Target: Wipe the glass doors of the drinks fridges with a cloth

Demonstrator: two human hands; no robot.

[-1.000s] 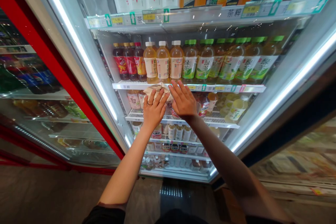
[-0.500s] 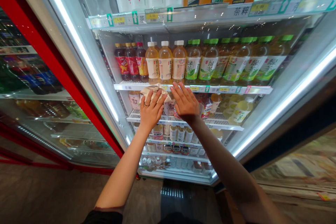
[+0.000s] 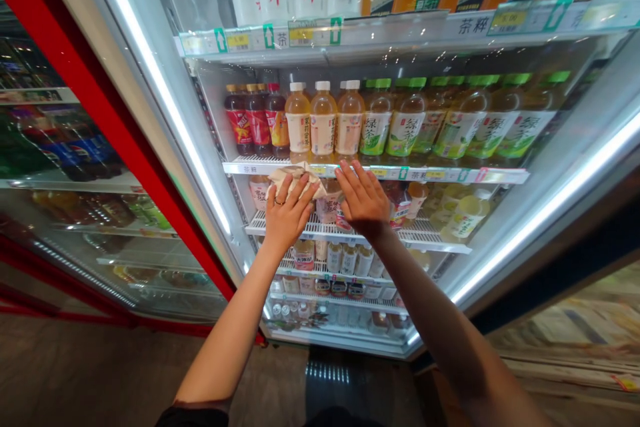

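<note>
My left hand (image 3: 287, 213), with a ring on one finger, lies with its fingers spread over a crumpled beige cloth (image 3: 314, 180). It presses the cloth against the glass front of a lit drinks cooler. Just to the right, my right hand (image 3: 364, 200) is stretched out with its palm toward the glass and nothing held in it. Behind the fingertips runs a white shelf edge (image 3: 450, 175) with price labels. White-capped tea bottles (image 3: 323, 120) stand above the hands, beside green-capped bottles (image 3: 407, 120).
Dark red-labelled bottles (image 3: 239, 121) stand at the shelf's left end. A red frame (image 3: 125, 140) separates another cooler on the left. Lower shelves hold more bottles (image 3: 334, 258). Light strips (image 3: 165, 90) run down the sides. Brown floor (image 3: 100, 373) lies below.
The view has shifted slightly, so the shelves appear further right. My right hand has moved slightly right in view. My left hand stays on the cloth, with a slightly wider gap between the hands.
</note>
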